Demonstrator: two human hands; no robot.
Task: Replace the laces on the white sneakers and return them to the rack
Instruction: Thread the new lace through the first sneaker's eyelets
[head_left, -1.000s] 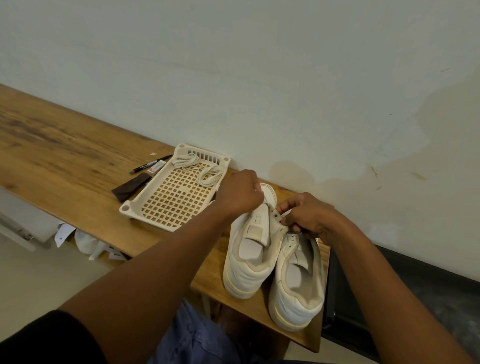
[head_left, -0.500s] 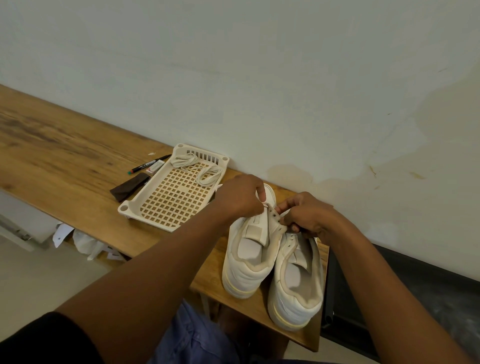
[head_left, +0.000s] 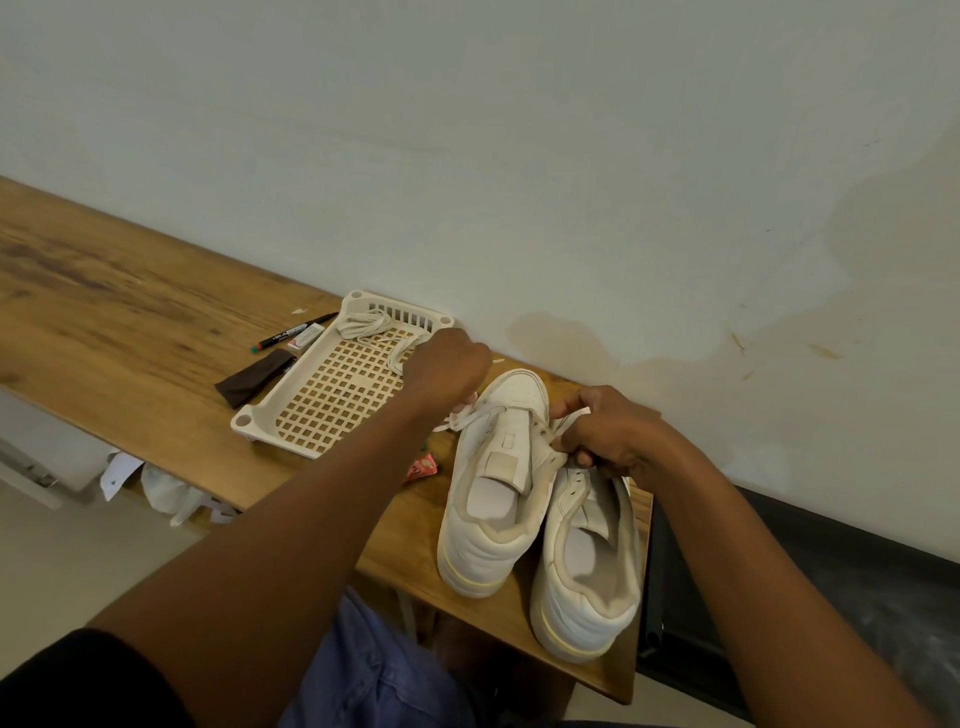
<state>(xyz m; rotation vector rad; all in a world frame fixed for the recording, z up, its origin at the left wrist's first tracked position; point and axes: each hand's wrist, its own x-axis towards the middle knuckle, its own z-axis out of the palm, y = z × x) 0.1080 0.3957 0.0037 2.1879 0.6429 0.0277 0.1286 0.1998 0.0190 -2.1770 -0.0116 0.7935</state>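
**Lacing the left sneaker at the table's right end**

The wooden table (head_left: 119, 317) runs along the wall, and the two white sneakers stand side by side at its near right end, heels toward the person. The left sneaker (head_left: 493, 499) is the one being worked; the right sneaker (head_left: 587, 566) stands touching it and shows bare eyelets. To their left is the perforated tray (head_left: 332, 400), with a spare lace (head_left: 363, 325) coiled at its far end. No rack is in view.

The step looks like drawing a lace (head_left: 478, 413) through the lowest eyelets by the toe. To do it well, pull both ends out to even length and keep the flat lace untwisted, while the shoe is steadied so it does not slide off the edge.

The left hand (head_left: 447, 371), fingers curled, is raised just beyond the toe to the left and appears to pull one lace end taut. The right hand (head_left: 608, 436) has its fingers closed at the eyelet row on the shoe's right side, seemingly pinching the other end; exactly what it pinches is partly hidden.
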